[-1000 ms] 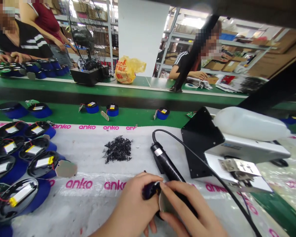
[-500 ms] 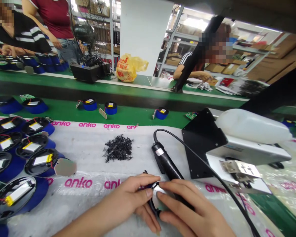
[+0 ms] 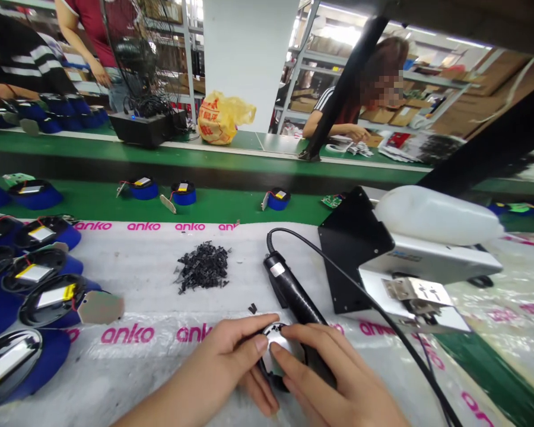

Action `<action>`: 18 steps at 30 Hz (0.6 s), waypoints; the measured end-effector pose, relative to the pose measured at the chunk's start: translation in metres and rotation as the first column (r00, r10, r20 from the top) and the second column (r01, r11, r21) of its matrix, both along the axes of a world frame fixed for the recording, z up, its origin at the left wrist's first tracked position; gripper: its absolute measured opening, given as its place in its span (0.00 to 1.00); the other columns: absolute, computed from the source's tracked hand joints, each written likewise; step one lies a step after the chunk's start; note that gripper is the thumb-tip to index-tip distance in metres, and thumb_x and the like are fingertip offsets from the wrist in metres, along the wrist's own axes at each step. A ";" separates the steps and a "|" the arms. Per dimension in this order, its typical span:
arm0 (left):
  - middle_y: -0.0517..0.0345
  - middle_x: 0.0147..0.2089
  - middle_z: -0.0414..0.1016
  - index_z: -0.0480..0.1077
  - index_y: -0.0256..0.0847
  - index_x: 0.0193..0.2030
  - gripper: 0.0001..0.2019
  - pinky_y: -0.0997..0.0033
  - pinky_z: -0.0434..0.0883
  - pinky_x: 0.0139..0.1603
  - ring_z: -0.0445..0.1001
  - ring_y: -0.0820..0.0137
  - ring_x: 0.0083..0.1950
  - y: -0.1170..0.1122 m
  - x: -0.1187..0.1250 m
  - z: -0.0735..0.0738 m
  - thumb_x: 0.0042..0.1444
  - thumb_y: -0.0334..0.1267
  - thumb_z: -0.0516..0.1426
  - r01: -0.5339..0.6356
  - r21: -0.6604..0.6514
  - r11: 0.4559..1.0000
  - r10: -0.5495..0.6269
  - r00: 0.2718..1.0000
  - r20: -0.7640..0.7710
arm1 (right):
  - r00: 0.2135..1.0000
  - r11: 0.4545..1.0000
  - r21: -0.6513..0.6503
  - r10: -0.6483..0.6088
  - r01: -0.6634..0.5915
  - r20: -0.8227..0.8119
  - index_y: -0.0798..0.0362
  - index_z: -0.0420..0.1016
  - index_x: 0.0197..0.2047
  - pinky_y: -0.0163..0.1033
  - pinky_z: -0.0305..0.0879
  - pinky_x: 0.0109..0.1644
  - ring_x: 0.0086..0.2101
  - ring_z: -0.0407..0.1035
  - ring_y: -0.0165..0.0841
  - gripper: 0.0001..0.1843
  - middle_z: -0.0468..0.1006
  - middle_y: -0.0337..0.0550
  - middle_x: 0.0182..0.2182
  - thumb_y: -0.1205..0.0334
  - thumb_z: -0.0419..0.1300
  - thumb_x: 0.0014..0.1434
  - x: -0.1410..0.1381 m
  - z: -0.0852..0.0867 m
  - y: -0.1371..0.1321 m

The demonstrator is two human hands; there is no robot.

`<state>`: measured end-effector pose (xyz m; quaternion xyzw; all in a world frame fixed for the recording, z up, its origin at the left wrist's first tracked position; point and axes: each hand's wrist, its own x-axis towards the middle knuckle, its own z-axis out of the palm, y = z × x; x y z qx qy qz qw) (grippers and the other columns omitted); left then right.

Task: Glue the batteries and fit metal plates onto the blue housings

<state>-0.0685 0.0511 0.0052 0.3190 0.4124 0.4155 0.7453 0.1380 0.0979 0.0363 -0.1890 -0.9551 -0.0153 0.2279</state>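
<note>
My left hand (image 3: 231, 356) grips the left edge of a round black part with a silvery disc face (image 3: 285, 343), its thumb on the rim. From the other side, my right hand (image 3: 345, 373) presses its fingertips on that face; its palm side is hidden. A small black clip-like piece (image 3: 252, 308) lies just beyond my left fingers. Further back is a pile of small black plastic pieces (image 3: 203, 267). A black electric screwdriver (image 3: 296, 290) lies right behind the part, its lower end hidden by my right hand.
Blue round housings with white batteries (image 3: 56, 296) crowd the left side. A screw feeder (image 3: 422, 261) with a white bottle (image 3: 436, 216) stands at the right, and the screwdriver's cable (image 3: 365, 290) arcs across. More blue housings (image 3: 184, 193) sit on the green belt; people work beyond it.
The view has shifted slightly, so the surroundings appear further left. My fingers have moved a little on the round part, and more of its face and the small black piece beside it shows.
</note>
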 end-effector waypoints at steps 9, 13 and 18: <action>0.58 0.24 0.74 0.65 0.28 0.68 0.50 0.80 0.73 0.27 0.76 0.73 0.24 -0.001 0.006 0.007 0.50 0.68 0.62 -0.032 0.011 0.999 0.033 0.997 -0.071 | 0.995 0.985 -0.156 -0.077 0.066 -0.069 0.49 0.76 0.53 0.31 0.70 0.53 0.46 0.67 0.27 0.14 0.75 0.36 0.47 0.67 0.52 0.70 -0.007 -0.003 -0.002; 0.56 0.27 0.77 0.60 0.30 0.71 0.46 0.78 0.75 0.31 0.78 0.72 0.28 -0.005 0.004 0.005 0.55 0.61 0.64 -0.006 0.038 0.999 0.009 0.997 -0.071 | 0.992 0.969 -0.227 -0.112 0.095 -0.062 0.49 0.74 0.52 0.33 0.70 0.50 0.45 0.67 0.30 0.14 0.75 0.37 0.47 0.69 0.54 0.67 -0.008 -0.002 -0.003; 0.57 0.24 0.75 0.63 0.28 0.66 0.48 0.79 0.73 0.27 0.75 0.73 0.24 -0.004 0.009 0.006 0.49 0.65 0.65 -0.065 -0.036 0.997 0.059 0.990 -0.131 | 0.980 0.972 -0.204 -0.147 0.117 -0.135 0.49 0.74 0.51 0.32 0.67 0.52 0.45 0.67 0.28 0.15 0.74 0.35 0.46 0.70 0.51 0.67 -0.011 -0.007 -0.005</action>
